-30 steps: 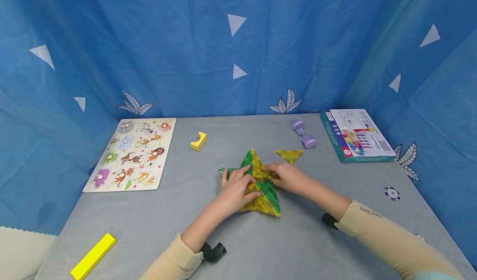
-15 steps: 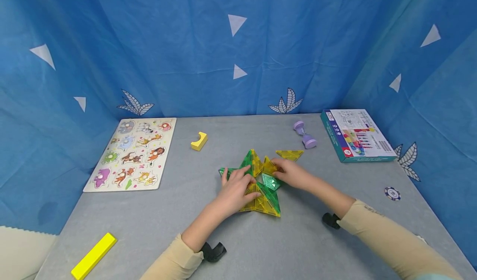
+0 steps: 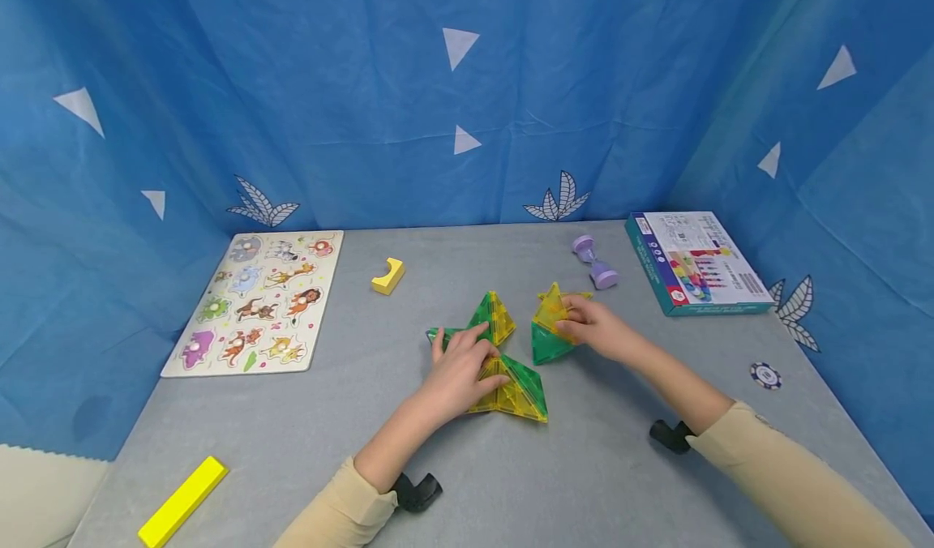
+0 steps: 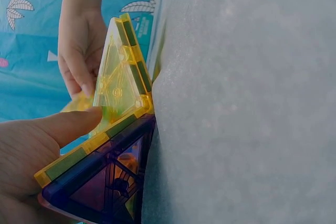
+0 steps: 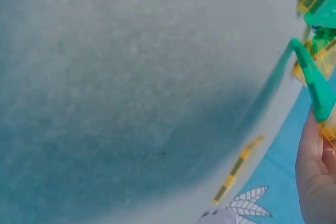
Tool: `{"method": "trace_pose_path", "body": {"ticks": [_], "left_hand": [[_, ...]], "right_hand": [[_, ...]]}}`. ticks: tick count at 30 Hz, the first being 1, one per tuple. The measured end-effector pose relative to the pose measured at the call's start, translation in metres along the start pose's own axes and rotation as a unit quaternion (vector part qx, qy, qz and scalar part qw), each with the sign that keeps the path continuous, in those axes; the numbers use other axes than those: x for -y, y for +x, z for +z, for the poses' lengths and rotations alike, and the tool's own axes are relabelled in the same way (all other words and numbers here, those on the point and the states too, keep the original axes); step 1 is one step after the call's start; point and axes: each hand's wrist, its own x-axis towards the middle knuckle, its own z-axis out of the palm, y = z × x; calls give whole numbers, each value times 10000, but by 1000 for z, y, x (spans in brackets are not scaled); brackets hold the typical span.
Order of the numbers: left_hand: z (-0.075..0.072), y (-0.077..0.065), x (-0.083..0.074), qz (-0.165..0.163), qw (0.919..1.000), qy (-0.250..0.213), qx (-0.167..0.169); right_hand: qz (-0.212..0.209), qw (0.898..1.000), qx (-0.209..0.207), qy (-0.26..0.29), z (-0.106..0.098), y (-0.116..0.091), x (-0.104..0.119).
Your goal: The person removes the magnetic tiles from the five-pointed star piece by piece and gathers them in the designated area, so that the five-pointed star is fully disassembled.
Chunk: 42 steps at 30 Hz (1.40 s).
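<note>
My left hand (image 3: 461,370) lies over a star-like build of green and yellow magnetic tiles (image 3: 520,400) on the table, gripping it. In the left wrist view the thumb (image 4: 73,124) touches a yellow triangular tile (image 4: 118,77), beside a dark blue one (image 4: 105,182). To the right, my right hand (image 3: 606,333) pinches a joined piece of yellow and green magnetic tiles (image 3: 549,344), tilted and apart from the build. Behind that piece, partly hidden, a loose yellow triangle tile lies on the table; the right wrist view shows it as a thin yellow strip (image 5: 237,171).
A purple hourglass (image 3: 594,262) and a boxed set (image 3: 700,264) are at the back right. An animal puzzle board (image 3: 255,305) lies left, with a yellow arch block (image 3: 389,276) beside it. A yellow bar (image 3: 182,502) lies front left, a poker chip (image 3: 766,376) far right.
My right hand has pulled the yellow and green piece away from the build, to the right, and tipped it up. My left hand has stayed in place on the build.
</note>
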Motion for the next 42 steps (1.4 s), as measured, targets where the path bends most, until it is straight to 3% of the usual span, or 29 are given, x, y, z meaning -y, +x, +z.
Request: {"method": "trace_pose_path", "body": {"ticks": [5, 10, 13, 15, 17, 21, 23, 26, 33, 38, 42], "left_hand": [[-2, 1, 0, 37, 10000, 29, -1], [-8, 3, -2, -31, 9999, -18, 111], [-16, 8, -6, -67, 9993, -369, 84], [-22, 12, -11, -151, 9955, -931, 82], [-27, 16, -15, -304, 9848, -1706, 94], [-32, 22, -20, -626, 9464, -3167, -33], [-34, 24, -21, -684, 9287, -3641, -148], [-37, 25, -21, -697, 9157, -3947, -283], [-54, 26, -10, -1049, 9237, -3630, -627], [-69, 27, 24, -1462, 9191, -3518, -1004], [-79, 36, 56, -1663, 9259, -3211, -1096]], "right_hand": [[180, 9994, -248, -130, -8, -8, 8], [68, 9990, -427, 89, -7, -13, 23], [-43, 9981, -499, 359, -3, -16, 34], [-101, 9972, -518, 528, 2, -17, 41], [-205, 9963, -505, 672, 7, -18, 48], [-272, 9938, -486, 964, 15, -15, 58], [-225, 9922, -579, 1081, 18, -13, 61], [-111, 9893, -799, 1217, 21, -10, 63], [-127, 9825, -1232, 1392, 17, 0, 62], [156, 9740, -1779, 1392, -10, 23, 49], [696, 9762, -1888, 814, -31, 47, 34]]}}
